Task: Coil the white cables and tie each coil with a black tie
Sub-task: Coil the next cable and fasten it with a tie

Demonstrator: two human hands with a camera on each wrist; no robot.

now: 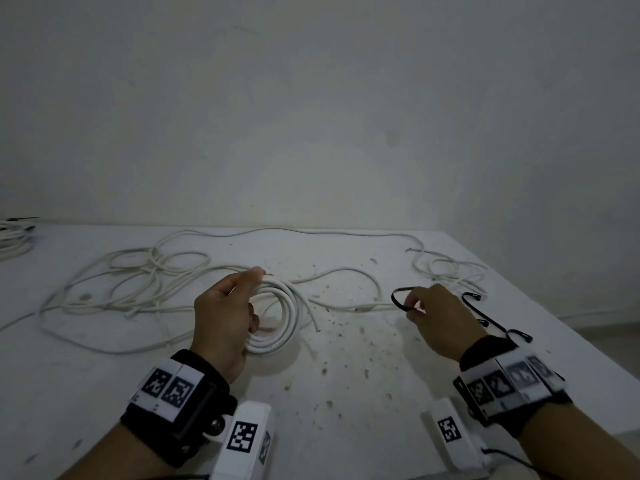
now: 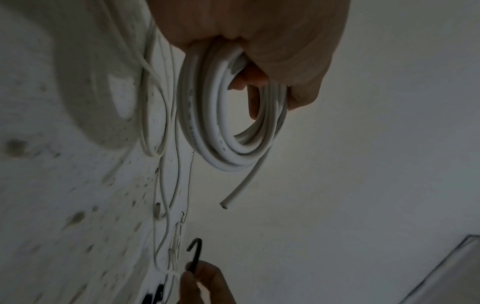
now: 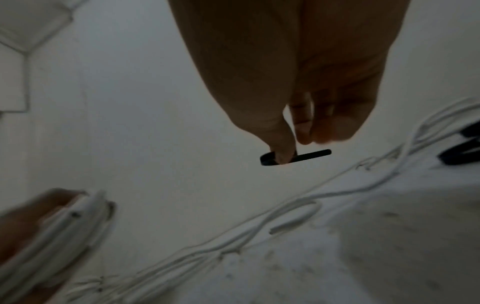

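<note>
Behind the stained white surface [image 1: 346,393] stands a bare wall. Our left hand [image 1: 221,323] grips the finished cable coil [image 1: 277,317] near the surface's middle; our right hand [image 1: 440,317] pinches a black tie [image 1: 398,299]. We judge that next the tie must wrap around the coil.

I see the coiled cable [image 1: 280,317] sheathed in smooth white plastic with a faint sheen. The black tie [image 1: 398,299] to its right looks matt. Under both, the table [image 1: 346,393] is dull white, rough, speckled with dark flecks.
</note>
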